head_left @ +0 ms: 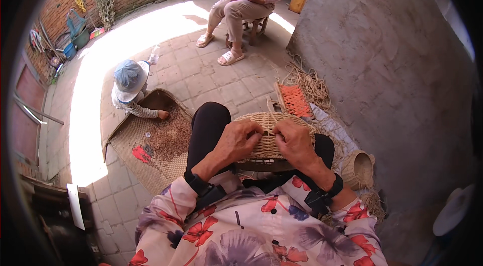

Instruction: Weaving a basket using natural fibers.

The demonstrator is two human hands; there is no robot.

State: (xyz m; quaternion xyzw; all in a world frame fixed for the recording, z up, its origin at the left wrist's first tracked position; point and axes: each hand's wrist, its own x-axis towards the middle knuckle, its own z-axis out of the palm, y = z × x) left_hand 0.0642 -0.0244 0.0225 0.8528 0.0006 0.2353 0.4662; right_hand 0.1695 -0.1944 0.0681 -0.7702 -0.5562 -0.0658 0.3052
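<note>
On my lap, between my dark-trousered knees, lies a basket (266, 149) woven from pale straw-coloured cord. My left hand (238, 141) has its fingers curled onto the weave, thumb and forefinger close together near the middle. Just across from it, my right hand (297, 144) pinches at the same part of the weave. A small dark gap shows between the two hands. Any single strand in my fingertips is too small to make out. Loose cord ends stick up from the basket's far side.
An orange woven piece (294, 101) and a heap of loose cord (314, 85) lie right of my knees, near a round straw basket (358, 169) by the wall. To the left, a person in a pale hat (130, 76) reaches onto a woven mat (156, 165). Another person (246, 12) sits beyond, holding a phone.
</note>
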